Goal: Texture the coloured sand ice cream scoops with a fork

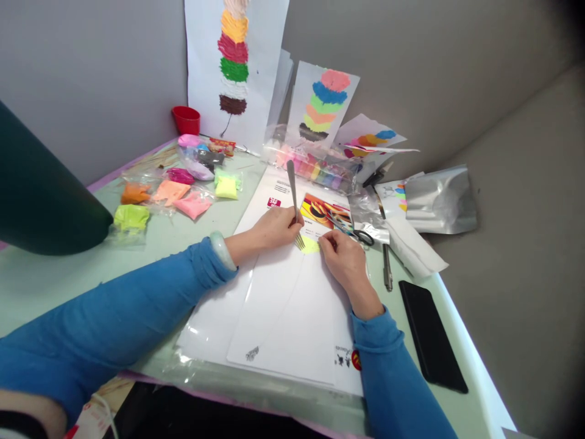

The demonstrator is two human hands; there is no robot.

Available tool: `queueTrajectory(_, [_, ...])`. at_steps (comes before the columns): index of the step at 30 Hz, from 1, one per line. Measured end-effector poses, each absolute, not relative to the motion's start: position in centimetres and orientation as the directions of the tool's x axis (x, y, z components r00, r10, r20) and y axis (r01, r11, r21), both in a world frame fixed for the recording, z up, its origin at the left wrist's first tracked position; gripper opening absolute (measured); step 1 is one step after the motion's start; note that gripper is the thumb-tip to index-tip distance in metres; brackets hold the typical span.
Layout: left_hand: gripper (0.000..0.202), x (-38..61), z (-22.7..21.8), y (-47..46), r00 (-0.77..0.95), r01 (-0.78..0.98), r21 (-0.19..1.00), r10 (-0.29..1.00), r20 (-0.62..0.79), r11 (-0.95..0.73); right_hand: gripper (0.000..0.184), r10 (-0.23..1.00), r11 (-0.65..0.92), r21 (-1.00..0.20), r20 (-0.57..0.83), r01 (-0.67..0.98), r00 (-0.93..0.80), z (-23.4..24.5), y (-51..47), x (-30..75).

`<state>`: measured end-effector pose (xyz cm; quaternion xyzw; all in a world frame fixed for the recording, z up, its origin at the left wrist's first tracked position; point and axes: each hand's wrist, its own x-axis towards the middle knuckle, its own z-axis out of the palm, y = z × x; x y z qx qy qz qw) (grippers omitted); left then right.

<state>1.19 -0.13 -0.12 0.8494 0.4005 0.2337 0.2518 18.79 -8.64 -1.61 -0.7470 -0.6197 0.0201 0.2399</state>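
Pinching the fork (293, 184), the left hand (276, 228) holds its handle pointing up and away, tines down by the yellow patch (311, 245) on the white paper (283, 317). The patch lies between both hands, just right of the tines; the right hand (346, 257) curls at its other edge, its grip unclear.

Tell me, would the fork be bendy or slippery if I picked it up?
The fork would probably be stiff, as its metal-looking handle is straight. It might feel slippery, because that handle looks smooth. It probably wouldn't roll much, since its prongs sit side by side.
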Motion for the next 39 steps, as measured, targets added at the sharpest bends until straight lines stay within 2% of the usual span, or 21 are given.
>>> queueTrajectory(10, [0.019,1.15,-0.28,-0.19,0.605,0.497,0.639,0.762,0.23,-0.587,0.023,0.934,-0.123,-0.377,0.268,0.918,0.235,-1.67,-8.64,18.77])
queueTrajectory(24, [0.024,1.08,0.06,-0.16,0.511,0.609,0.605,0.837,0.197,-0.513,0.023,0.934,-0.127,-0.38,0.267,0.916,0.24,-1.72,-8.56,18.79])
queueTrajectory(32, [0.023,1.15,0.04,-0.23,0.541,0.544,0.644,0.812,0.221,-0.538,0.023,0.936,-0.123,-0.385,0.262,0.915,0.236,-1.6,-8.58,18.76])
queueTrajectory(39, [0.023,1.08,0.03,-0.2,0.527,0.593,0.612,0.827,0.197,-0.524,0.023,0.936,-0.133,-0.381,0.256,0.915,0.242,-1.62,-8.6,18.75])
